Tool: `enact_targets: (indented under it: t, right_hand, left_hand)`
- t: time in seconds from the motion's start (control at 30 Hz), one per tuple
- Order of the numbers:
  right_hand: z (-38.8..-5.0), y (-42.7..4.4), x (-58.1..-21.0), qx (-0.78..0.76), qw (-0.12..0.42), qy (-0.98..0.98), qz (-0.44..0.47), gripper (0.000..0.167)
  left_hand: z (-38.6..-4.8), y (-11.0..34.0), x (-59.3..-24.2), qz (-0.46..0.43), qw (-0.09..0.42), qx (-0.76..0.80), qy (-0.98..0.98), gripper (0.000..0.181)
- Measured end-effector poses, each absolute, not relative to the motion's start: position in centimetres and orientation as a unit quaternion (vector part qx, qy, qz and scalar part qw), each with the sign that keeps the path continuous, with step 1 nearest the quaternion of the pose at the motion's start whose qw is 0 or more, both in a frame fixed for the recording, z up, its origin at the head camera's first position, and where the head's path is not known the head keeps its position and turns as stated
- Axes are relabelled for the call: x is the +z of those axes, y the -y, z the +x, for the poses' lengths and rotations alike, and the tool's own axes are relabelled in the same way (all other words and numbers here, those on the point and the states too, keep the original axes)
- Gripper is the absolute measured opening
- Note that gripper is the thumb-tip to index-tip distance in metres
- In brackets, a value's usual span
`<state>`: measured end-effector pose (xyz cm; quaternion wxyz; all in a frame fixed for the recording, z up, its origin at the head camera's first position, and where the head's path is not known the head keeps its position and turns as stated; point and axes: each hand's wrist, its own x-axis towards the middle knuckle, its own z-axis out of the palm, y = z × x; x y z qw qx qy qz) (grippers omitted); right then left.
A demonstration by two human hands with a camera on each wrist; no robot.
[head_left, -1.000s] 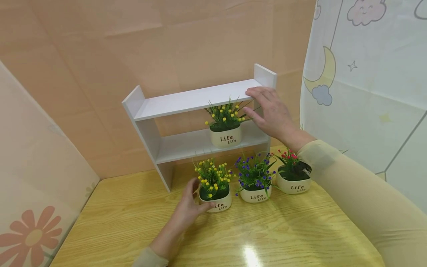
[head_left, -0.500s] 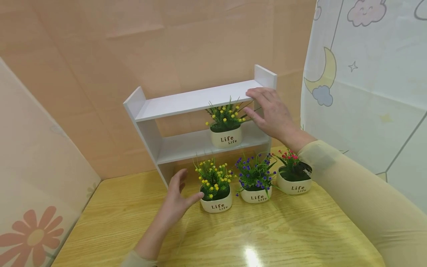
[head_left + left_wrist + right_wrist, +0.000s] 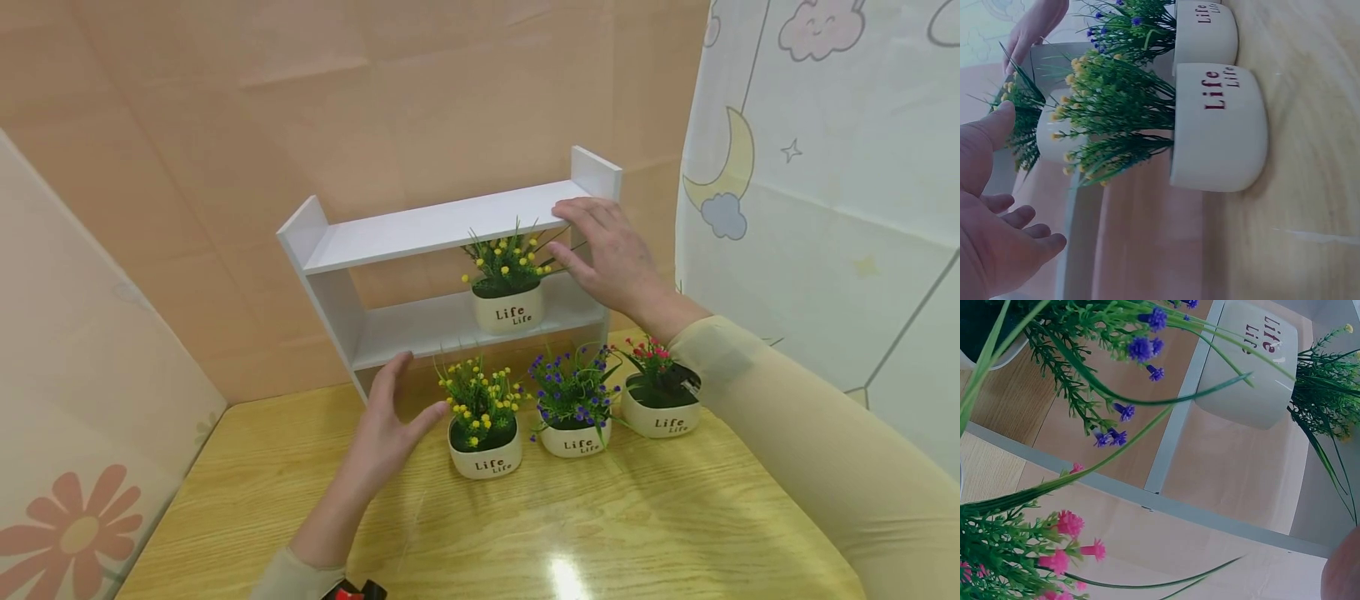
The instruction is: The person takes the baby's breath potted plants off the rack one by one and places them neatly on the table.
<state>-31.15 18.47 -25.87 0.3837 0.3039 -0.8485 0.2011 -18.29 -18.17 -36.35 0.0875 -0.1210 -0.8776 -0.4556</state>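
Observation:
My left hand [image 3: 385, 433] is held with thumb and fingers spread, just left of a white pot of yellow flowers [image 3: 486, 458] on the table. In the left wrist view that flower pot [image 3: 1219, 137] stands apart from the hand [image 3: 997, 219]. My right hand [image 3: 607, 250] rests its fingertips on the top board of a white shelf [image 3: 442, 221], near the right end. Below that hand, a second pot of yellow flowers [image 3: 507, 310] sits on the middle board. Only a fingertip of the right hand [image 3: 1342, 569] shows in the right wrist view.
Right of the front pot stand a pot of purple flowers [image 3: 573, 440] and a pot of pink-red flowers [image 3: 660, 417]. The wooden table [image 3: 562, 533] meets fabric-covered walls at the back, left and right. Each pot reads "Life".
My left hand has let go of the front pot of yellow flowers and drawn away left and upward. The right hand and all the pots stay where they were.

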Motion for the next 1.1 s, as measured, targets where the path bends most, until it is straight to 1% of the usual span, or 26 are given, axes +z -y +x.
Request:
enact_targets:
  t: [0.2,0.57,0.83,1.1]
  right_hand:
    - [-31.0,-18.5,-25.8,0.2,0.379,0.852,0.3,0.054]
    - [-31.1,-18.5,-25.8,0.2,0.384,0.849,0.303,0.054]
    - [-31.1,-18.4,-25.8,0.199,0.384,0.848,0.305,0.053]
    - [-31.2,-18.4,-25.8,0.2,0.383,0.849,0.304,0.053]
  left_hand:
    - [-18.9,17.6,-35.0,-0.127,0.086,-0.451,0.879,0.099]
    - [-20.7,16.1,-33.3,-0.136,0.084,-0.438,0.884,0.105]
    - [-22.3,15.0,-32.3,-0.143,0.083,-0.436,0.884,0.106]
    - [-23.9,14.6,-31.7,-0.152,0.087,-0.437,0.882,0.11]
